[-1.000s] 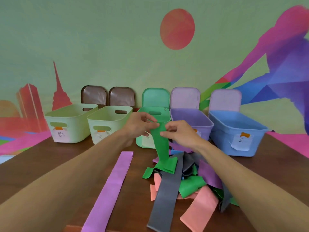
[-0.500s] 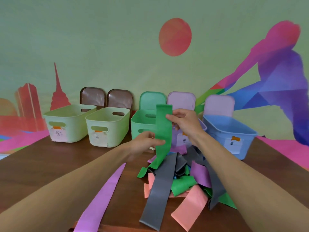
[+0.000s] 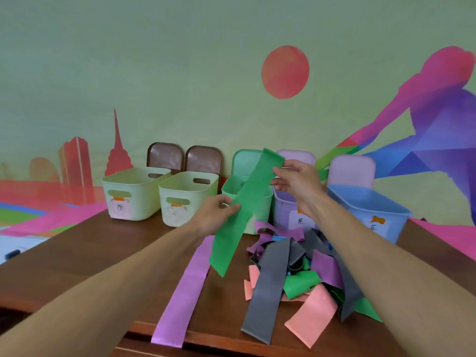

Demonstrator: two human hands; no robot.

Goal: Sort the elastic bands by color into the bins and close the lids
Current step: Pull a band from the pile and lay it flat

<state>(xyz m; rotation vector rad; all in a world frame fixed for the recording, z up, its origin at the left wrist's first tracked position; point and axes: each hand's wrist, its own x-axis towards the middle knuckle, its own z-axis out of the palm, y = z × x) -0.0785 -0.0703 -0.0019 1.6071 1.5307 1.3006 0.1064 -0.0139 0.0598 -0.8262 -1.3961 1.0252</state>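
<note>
Brown wooden table (image 3: 85,253) fills the lower half of the frame. Along its far edge, a row of five open bins: two pale green bins (image 3: 134,193) (image 3: 186,199) at centre left, a mint bin (image 3: 260,210) in the middle, a purple bin (image 3: 288,212) just right of it, a blue bin (image 3: 371,210) further right. At lower centre, a long purple band (image 3: 185,289) lies flat, its near end over the table's front edge. Right of it, a tangled pile (image 3: 304,276) of grey, pink, green and purple bands, with a grey band (image 3: 268,295) and a pink band (image 3: 313,316) reaching toward the front edge.
</note>
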